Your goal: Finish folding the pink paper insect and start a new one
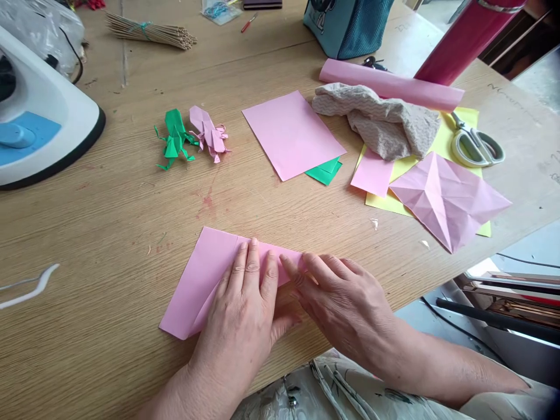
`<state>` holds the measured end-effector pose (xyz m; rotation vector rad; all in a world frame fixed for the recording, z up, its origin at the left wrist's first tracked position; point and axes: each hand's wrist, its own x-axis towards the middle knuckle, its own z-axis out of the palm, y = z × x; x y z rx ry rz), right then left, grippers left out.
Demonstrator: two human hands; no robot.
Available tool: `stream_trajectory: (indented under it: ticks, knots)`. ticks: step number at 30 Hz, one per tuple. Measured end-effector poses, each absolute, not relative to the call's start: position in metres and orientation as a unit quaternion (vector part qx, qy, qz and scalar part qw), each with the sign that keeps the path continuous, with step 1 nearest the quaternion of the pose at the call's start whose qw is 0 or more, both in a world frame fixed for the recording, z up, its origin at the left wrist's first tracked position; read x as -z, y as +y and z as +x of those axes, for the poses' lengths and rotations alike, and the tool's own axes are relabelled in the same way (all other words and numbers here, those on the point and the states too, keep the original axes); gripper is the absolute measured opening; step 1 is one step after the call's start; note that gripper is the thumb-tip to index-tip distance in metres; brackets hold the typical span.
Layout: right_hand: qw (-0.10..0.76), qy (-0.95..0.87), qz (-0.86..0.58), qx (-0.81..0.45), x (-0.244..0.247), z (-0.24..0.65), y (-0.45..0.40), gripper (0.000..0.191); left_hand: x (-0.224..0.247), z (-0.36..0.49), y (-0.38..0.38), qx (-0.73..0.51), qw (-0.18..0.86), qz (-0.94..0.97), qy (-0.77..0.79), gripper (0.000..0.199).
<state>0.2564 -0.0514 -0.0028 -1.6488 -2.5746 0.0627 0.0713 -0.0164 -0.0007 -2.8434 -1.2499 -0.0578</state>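
Note:
A folded pink paper [201, 274] lies on the wooden table near its front edge. My left hand [245, 309] rests flat on the paper, its fingers spread and pointing away from me. At the paper's right end, my right hand [341, 297] has its fingers bent together at the edge, the index fingertip on the pink surface. Part of the paper is hidden beneath both hands. Farther back stand a green folded figure [175, 137] and a pink folded figure [210, 131], side by side. A flat pink sheet [293, 134] lies partly over a green paper piece [326, 171].
To the right are a creased pink sheet [450, 195], yellow paper [389, 204], scissors [476, 146], a crumpled cloth [380, 116], a pink roll [394, 84] and a red bottle [468, 41]. An iron [44, 116] stands left; bundled sticks [151, 31] and a blue bag [347, 29] lie behind.

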Motion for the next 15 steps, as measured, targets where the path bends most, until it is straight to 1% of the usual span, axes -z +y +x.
stream_trajectory:
  ticks: [2,5,8,10,12,15]
  knots:
    - [0.039,-0.840,-0.541,-0.004,0.001,0.251,-0.050,0.040,0.000,0.070,-0.016,0.024,0.019,-0.916,-0.400,0.085]
    - [0.056,-0.836,-0.545,0.022,-0.004,0.247,-0.046,0.035,0.000,0.069,-0.015,0.027,0.018,-0.917,-0.399,0.089]
    - [0.071,-0.833,-0.548,0.038,-0.008,0.245,-0.045,0.036,0.000,0.069,-0.015,0.020,0.017,-0.915,-0.403,0.094]
    - [0.076,-0.829,-0.552,0.040,-0.009,0.243,-0.045,0.032,0.000,0.069,-0.016,0.017,0.017,-0.913,-0.408,0.097]
    - [0.077,-0.827,-0.556,0.041,-0.010,0.242,-0.045,0.025,0.000,0.069,-0.016,0.015,0.015,-0.912,-0.410,0.097]
    - [0.074,-0.822,-0.562,0.050,-0.010,0.240,-0.044,0.025,0.000,0.068,-0.016,0.011,0.010,-0.911,-0.411,0.094]
